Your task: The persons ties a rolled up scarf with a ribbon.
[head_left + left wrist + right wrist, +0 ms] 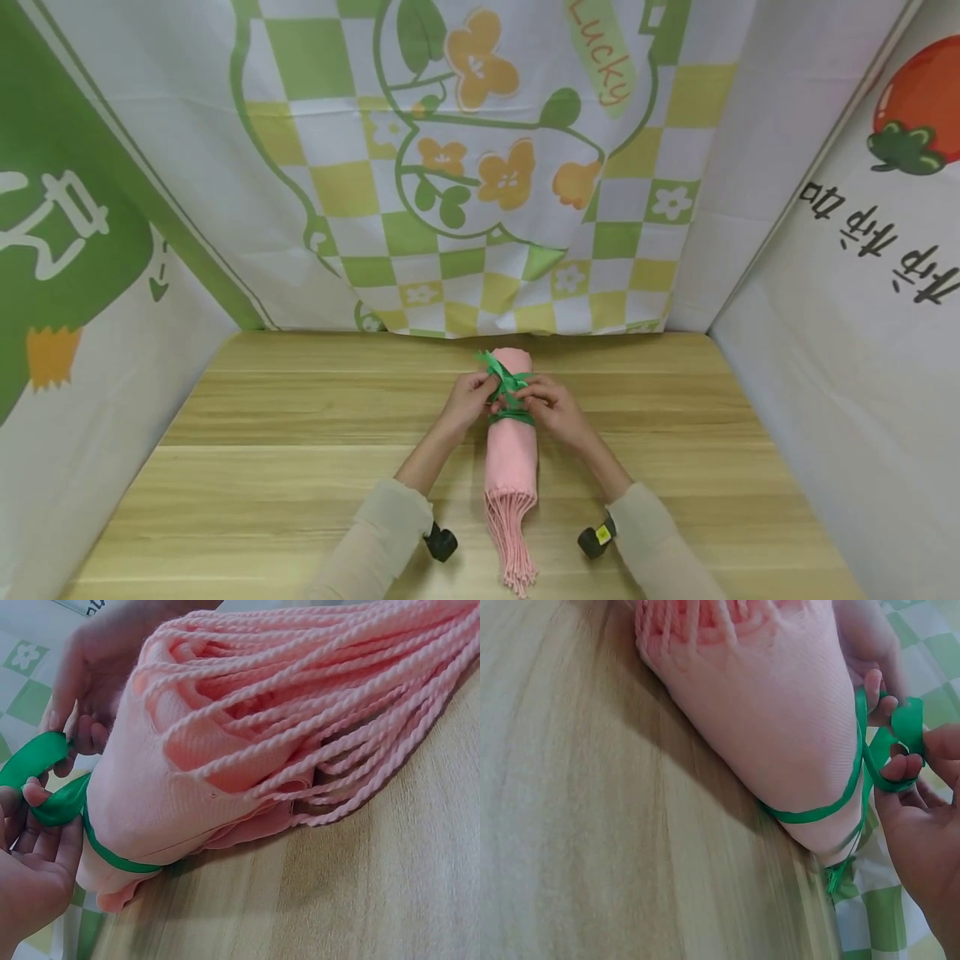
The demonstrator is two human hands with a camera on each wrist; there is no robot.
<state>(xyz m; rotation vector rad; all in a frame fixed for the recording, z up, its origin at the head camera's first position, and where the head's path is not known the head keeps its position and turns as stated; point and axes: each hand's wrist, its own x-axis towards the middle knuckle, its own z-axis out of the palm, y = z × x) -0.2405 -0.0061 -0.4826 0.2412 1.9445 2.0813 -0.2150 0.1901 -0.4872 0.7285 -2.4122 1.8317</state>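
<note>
The twisted pink fringe [512,533] of the rolled pink knitted scarf [511,450] lies nearest, on the light wooden table [262,467]. Both the left hand [468,398] and the right hand [551,404] pinch the green satin ribbon [504,385] wrapped around the roll. The knot seems half made; I think tightening evenly comes next.

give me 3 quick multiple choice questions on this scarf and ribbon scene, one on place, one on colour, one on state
1. Where does the ribbon sit on the scarf?
A. at the fringe
B. near the end far from the fringe
C. beside it on the table

2. What colour is the ribbon?
A. green
B. red
C. white

3. What are the hands doing?
A. resting flat on the table
B. both pinching the ribbon
C. pulling the fringe

Answers:
1 B, the band circles the roll far from the fringe.
2 A, it is green in all views.
3 B, the left hand and right hand hold it in their fingers.
</note>
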